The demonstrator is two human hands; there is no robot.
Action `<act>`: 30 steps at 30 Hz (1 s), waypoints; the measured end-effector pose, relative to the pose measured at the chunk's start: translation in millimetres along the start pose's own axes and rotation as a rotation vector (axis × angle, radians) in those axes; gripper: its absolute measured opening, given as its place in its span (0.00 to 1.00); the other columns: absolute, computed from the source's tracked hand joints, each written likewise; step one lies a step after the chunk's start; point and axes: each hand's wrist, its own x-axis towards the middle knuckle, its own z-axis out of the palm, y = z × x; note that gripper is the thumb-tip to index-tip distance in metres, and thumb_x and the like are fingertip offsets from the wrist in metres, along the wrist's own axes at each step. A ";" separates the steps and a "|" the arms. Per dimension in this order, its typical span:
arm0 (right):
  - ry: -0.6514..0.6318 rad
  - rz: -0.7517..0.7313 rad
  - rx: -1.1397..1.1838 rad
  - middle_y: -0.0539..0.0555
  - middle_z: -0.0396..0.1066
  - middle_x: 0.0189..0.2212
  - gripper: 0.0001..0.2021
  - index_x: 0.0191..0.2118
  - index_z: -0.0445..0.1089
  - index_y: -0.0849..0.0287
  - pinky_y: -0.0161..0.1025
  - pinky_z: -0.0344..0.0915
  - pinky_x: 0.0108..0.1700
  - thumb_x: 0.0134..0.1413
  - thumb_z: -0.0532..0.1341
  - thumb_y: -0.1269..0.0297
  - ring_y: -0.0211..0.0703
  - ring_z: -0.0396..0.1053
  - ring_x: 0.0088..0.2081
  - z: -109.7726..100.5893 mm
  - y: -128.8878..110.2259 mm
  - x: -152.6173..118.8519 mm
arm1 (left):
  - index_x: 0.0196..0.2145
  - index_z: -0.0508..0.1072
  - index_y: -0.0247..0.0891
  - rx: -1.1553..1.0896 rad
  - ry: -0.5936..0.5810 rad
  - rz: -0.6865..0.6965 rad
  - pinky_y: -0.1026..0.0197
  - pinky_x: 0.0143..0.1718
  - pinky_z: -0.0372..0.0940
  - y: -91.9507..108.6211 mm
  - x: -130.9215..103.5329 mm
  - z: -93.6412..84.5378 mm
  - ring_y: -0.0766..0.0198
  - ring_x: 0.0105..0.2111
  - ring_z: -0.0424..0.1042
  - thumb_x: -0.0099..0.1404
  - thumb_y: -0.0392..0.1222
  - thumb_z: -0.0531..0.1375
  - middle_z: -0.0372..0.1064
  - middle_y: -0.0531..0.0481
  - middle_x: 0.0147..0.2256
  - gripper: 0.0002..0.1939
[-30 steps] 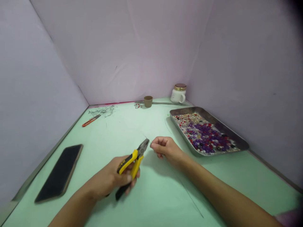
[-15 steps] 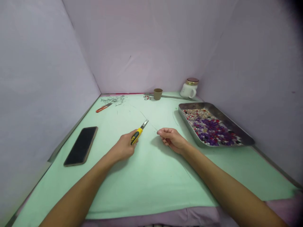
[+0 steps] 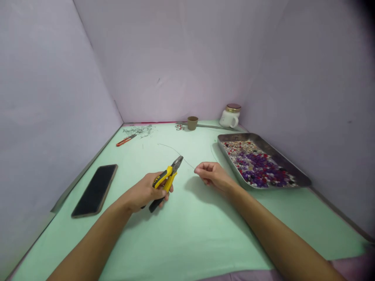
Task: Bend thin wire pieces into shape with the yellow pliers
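Observation:
My left hand (image 3: 155,190) is closed around yellow and black pliers (image 3: 167,180), whose jaws point away and to the right. A thin wire (image 3: 172,148) runs from beyond the plier tips down to my right hand (image 3: 212,175). The jaws lie right at the wire; whether they grip it I cannot tell. My right hand pinches the wire's near end between thumb and fingers, above the mint green table cover (image 3: 187,234).
A phone (image 3: 95,190) lies at left. Orange thread snips (image 3: 126,140) rest beside a heap of wire bits (image 3: 139,130). Farther back stand a small brown cup (image 3: 192,123), some beads (image 3: 179,127) and a lidded white mug (image 3: 230,116). A metal tray (image 3: 243,180) of beads (image 3: 260,166) sits at right.
The pliers have turned in my left hand, so both handles now show, spread apart. The wire length that trailed below my right hand is no longer visible. The view has tilted slightly.

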 end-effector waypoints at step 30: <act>-0.415 -0.410 -1.330 0.52 0.67 0.28 0.06 0.31 0.67 0.59 0.33 0.50 0.24 0.53 0.53 0.70 0.38 0.64 0.27 93.3 26.6 -60.2 | 0.30 0.64 0.35 0.078 0.355 0.076 0.66 0.20 0.61 -5.0 6.4 -1.3 0.72 0.19 0.63 0.49 0.27 0.53 0.63 0.55 0.24 0.10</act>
